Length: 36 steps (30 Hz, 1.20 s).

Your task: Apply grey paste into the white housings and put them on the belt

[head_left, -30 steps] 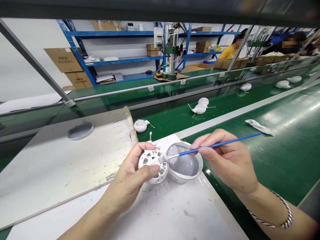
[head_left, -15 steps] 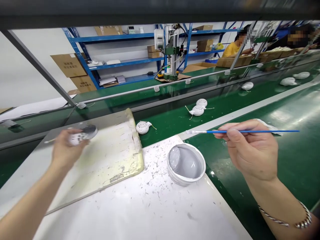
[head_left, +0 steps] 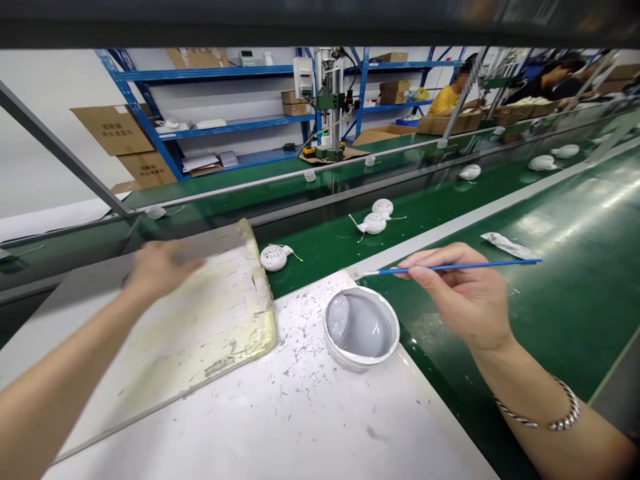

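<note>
Closest to me, the white sheet (head_left: 280, 427) is littered with grey flecks, which anything laid there might pick up. On it, near its right edge, stands the white tub (head_left: 346, 359); if my right wrist catches it, it could tip and spill the grey paste (head_left: 375, 330) onto the green surface (head_left: 575, 287). The paste looks glossy, with a paler lump to the left. My right hand (head_left: 453, 287) has its grip clamped on the brush (head_left: 490, 265), thumb and fingers pinching near the bristle end. The bristles hang by the tub's far rim, outside it, so an overloaded tip could drip where I don't want it. The brush is slim and blue-handled, held nearly level, its bristles pale and greyish. My left hand (head_left: 163, 267), blurred, is stretched over the white board (head_left: 200, 300); I cannot tell whether that grip is on anything. A careless swing back could knock the vented part (head_left: 273, 259) beside the board's right end, or snag its thin leads. That part looks white and rounded, with a slotted grille on top. Farther off, two more vented parts (head_left: 374, 223) sit close together, leads splayed, and could tangle if one were tugged.
</note>
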Each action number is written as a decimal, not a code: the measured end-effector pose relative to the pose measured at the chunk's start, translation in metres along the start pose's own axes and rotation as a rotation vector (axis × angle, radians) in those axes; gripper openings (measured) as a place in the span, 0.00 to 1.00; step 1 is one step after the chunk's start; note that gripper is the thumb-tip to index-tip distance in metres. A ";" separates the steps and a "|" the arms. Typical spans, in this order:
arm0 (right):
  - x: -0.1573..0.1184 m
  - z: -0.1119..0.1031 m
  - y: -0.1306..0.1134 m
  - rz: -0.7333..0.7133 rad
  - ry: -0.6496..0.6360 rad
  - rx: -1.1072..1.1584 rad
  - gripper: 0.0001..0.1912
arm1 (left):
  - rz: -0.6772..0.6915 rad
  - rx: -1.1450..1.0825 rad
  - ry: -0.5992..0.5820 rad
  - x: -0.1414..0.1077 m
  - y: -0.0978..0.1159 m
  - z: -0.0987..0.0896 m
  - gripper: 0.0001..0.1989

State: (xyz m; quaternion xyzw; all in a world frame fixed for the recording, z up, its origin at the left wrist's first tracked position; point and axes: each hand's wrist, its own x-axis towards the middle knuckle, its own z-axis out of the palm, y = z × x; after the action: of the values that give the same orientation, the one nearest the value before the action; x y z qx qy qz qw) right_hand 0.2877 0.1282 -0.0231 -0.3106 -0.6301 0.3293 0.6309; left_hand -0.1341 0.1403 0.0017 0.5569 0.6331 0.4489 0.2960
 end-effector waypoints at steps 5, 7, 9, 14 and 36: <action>-0.003 -0.005 0.001 -0.061 -0.164 -0.113 0.05 | 0.098 0.525 -0.314 0.028 0.012 0.120 0.13; -0.003 -0.007 0.001 -0.093 -0.230 -0.159 0.06 | 0.110 0.657 -0.358 0.034 0.013 0.145 0.12; -0.004 -0.008 0.002 -0.131 -0.299 -0.178 0.06 | 0.090 0.746 -0.335 0.040 0.010 0.156 0.14; -0.005 -0.004 0.011 -0.258 -0.399 -0.169 0.06 | 0.037 0.688 -0.197 0.052 0.000 0.144 0.15; 0.003 0.011 0.026 0.711 -0.029 0.457 0.17 | -0.121 -0.569 0.020 -0.072 0.047 0.115 0.36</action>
State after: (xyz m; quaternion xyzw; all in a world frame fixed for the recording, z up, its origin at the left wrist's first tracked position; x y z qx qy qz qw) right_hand 0.2758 0.1458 -0.0425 -0.3561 -0.4032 0.6623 0.5216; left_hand 0.0015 0.0971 -0.0137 0.4082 0.5169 0.5954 0.4601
